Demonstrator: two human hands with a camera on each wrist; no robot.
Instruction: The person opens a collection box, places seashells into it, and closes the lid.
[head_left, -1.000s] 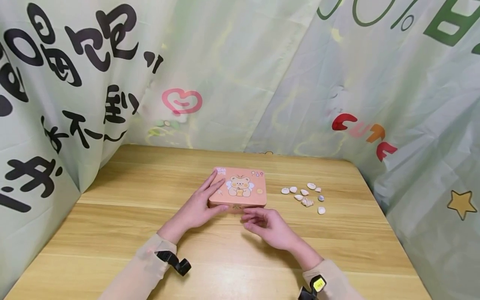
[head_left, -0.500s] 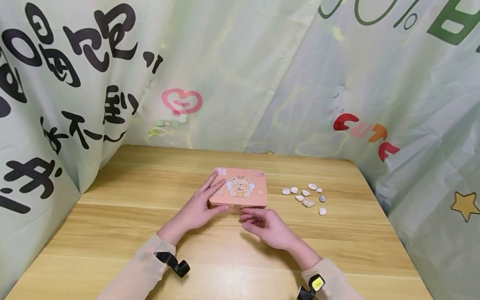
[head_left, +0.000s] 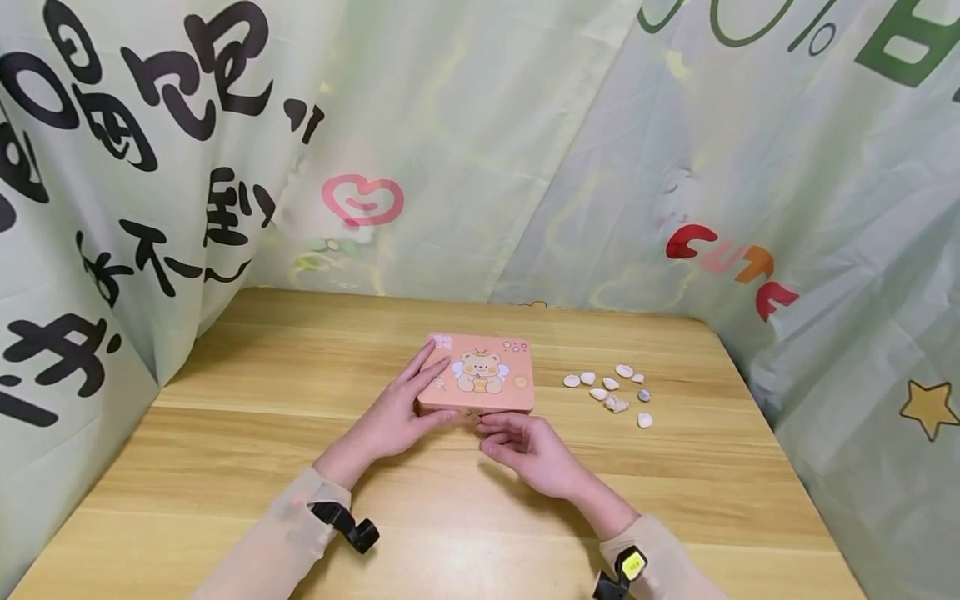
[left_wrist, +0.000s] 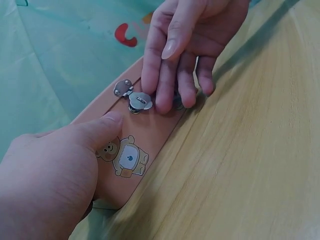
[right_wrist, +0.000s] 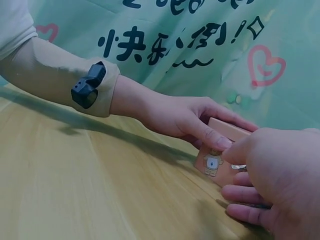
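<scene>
A pink box (head_left: 487, 375) with a bear printed on its lid lies closed on the table in the head view. My left hand (head_left: 396, 415) holds its left side, with long fingers over the lid and the thumb at the front edge. At the front, my right hand (head_left: 542, 457) has its fingertips beside the metal clasp (left_wrist: 141, 101), thumb apart from the box. In the left wrist view those loosely bent fingers touch or nearly touch the front face, right of the clasp; exact contact cannot be told. The right wrist view shows the clasp mostly hidden behind the right hand.
Several small seashells (head_left: 617, 404) lie loose to the right of the box. The wooden table (head_left: 315, 333) is bordered by printed curtains (head_left: 450, 150) at the back and sides. A black camera (head_left: 348, 527) sits on the left wrist, another (head_left: 617, 582) on the right.
The right hand has shifted very slightly left along the box front, toward the clasp. The left hand and the box stay where they were.
</scene>
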